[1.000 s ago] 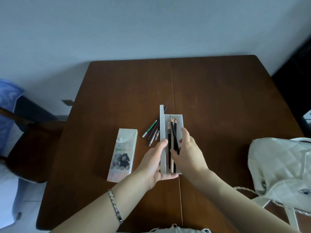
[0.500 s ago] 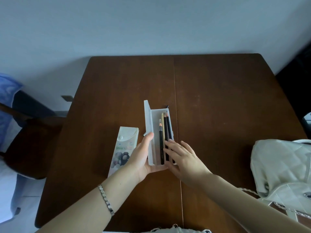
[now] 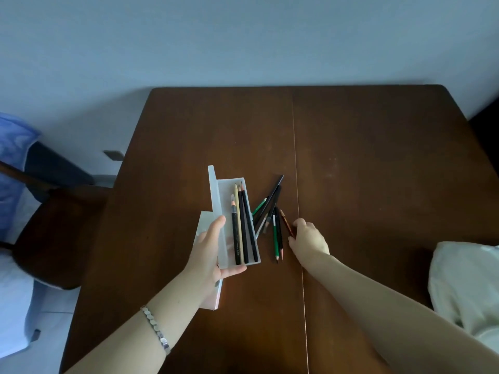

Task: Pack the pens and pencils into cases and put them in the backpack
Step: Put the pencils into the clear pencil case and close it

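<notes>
My left hand [image 3: 210, 249] grips an open translucent white pencil case [image 3: 224, 201] from its left side and near end, lifted over the table. Several pencils [image 3: 244, 225] lie lengthwise in it, and its lid [image 3: 214, 187] stands up on the left. A second, closed case [image 3: 212, 298] lies beneath that hand, mostly hidden. Right of the open case, several loose pens and pencils [image 3: 271, 211] lie in a heap. My right hand [image 3: 310, 240] sits at the heap's right edge, fingers curled and pinching the near end of a brown pencil [image 3: 286, 222]. The white quilted backpack [image 3: 464, 290] is at the right edge.
The brown wooden table [image 3: 364, 163] has a seam running down its middle. A dark wooden chair [image 3: 54, 228] stands off the left edge with blue cloth [image 3: 13, 147] behind it. A pale wall runs behind the far edge.
My left hand carried the open case leftward over the closed case, uncovering the loose pens. My right hand left the case and moved right to the brown pencil.
</notes>
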A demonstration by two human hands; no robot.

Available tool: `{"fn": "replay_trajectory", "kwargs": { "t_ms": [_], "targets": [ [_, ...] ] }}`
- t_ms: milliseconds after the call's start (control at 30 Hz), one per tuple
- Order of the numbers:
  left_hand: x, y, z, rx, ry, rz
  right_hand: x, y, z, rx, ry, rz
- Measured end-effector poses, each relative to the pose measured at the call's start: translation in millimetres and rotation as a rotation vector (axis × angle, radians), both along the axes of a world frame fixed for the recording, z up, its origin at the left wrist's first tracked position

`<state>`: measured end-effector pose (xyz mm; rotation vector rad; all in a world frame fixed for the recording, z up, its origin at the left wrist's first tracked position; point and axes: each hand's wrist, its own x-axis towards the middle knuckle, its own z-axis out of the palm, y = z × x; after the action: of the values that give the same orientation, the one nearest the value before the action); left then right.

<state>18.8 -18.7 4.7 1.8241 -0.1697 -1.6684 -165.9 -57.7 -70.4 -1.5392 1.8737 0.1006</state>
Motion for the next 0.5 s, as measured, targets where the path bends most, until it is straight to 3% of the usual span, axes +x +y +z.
{"fn": "replay_trajectory", "kwargs": {
  "t_ms": [100,267,500],
  "targets": [
    [3,2,-5,-0.042,-0.002,-0.083,6,-8,-5,0.041,0.028,-0.043],
    [7,4,-11,-0.022,0.041,-0.089,22,-14,-5,0.033,-0.136,-0.211],
    [10,8,-13,-0.017,-0.011,-0.205,34,-9,-12,0.146,-0.027,-0.203]
  ]
}}
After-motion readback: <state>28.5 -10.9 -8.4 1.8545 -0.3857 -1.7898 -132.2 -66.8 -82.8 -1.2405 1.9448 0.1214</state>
